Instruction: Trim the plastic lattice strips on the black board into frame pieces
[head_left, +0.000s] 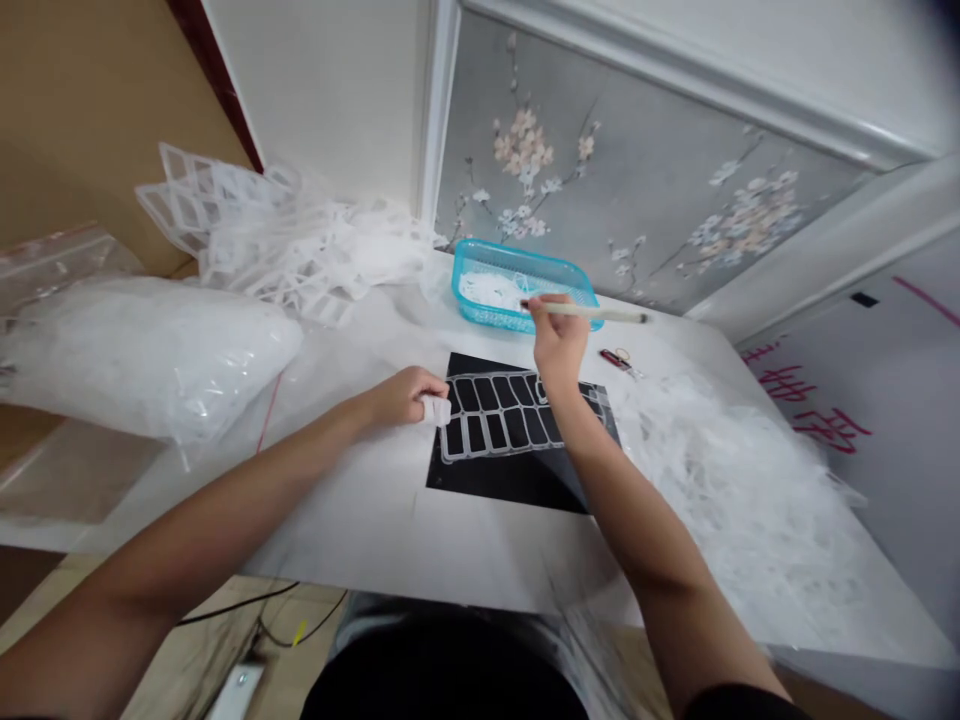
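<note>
My left hand (pixel 409 395) is closed at the left edge of the black mat (pixel 510 480). Its fingers hold a small white piece (pixel 436 410); whether that is one piece or a small stack, I cannot tell. A thin pale stick-like tool (pixel 592 312) is gripped in my right hand (pixel 561 340), its dark tip over the near side of the blue basket (pixel 525 253). White bits (pixel 491 290) lie in that basket. On the mat rests a translucent sheet (pixel 486 412) with two rows of rectangular cells, its right part covered by my right forearm.
Tangled white frame sheets (pixel 300 240) pile up at the back left. In front of them lies a stuffed clear bag (pixel 150 355). A loose whitish heap (pixel 750 500) covers the table's right side. A small red tool (pixel 616 360) sits right of the basket, near the wall.
</note>
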